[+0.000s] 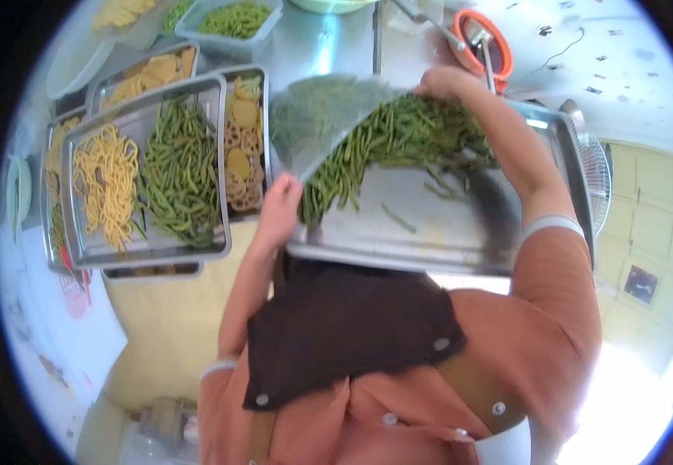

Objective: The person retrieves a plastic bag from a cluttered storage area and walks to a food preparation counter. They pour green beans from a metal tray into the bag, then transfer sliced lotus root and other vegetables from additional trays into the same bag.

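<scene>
My left hand (pixel 281 203) pinches the near corner of a clear plastic sheet (pixel 327 125) at the left side of a large metal tray (pixel 417 250). Above the far side of that tray, my right hand (pixel 438 81) grips the other end of the sheet's edge. The plastic stretches slantwise between both hands; whether it is film or a bag, I cannot tell. Cut green beans (pixel 394 131) lie heaped along the tray's far and left sides, partly seen through the plastic. A few loose pieces rest on the tray's bare metal floor.
Left of my hands, another metal tray (pixel 225 174) holds yellow noodles (pixel 107 183) and green beans (pixel 182 174). Lotus root slices (pixel 243 189) sit in a tray partly beneath it. Farther back stand a plastic tub (pixel 263 38) of green pieces and an orange basin (pixel 505 49) with utensils. A fan (pixel 601 180) stands at right.
</scene>
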Demonstrator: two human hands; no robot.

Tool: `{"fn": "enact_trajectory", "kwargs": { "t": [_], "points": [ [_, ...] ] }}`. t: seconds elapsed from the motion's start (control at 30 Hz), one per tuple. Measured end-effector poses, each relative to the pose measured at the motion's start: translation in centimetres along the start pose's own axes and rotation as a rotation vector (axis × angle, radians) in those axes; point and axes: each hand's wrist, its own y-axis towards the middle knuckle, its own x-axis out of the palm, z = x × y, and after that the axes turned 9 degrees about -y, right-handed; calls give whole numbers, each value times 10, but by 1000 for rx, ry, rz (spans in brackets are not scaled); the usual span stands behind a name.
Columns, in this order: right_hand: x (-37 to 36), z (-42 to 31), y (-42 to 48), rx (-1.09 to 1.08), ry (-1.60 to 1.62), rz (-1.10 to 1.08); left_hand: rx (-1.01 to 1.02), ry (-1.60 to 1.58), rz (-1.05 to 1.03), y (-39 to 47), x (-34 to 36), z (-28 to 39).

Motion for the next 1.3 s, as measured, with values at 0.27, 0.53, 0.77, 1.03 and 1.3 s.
{"fn": "enact_trajectory", "kwargs": {
  "t": [0.27, 0.53, 0.77, 1.03, 1.3],
  "points": [
    [-15, 21, 14, -118, -187, 87, -41, -11, -47, -14, 2, 15],
    [-15, 37, 46, -212, -604, -84, -64, -55, -75, -9, 16, 13],
    [-29, 11, 18, -140, -492, -84, -69, -82, -21, -8, 15, -21],
    [-69, -5, -3, 9, -454, -209, 98, -68, -1, -1, 6, -50],
    [-87, -4, -23, 206, -154, -326, -16, -132, -66, 18, -10, -16]
  ]
}}
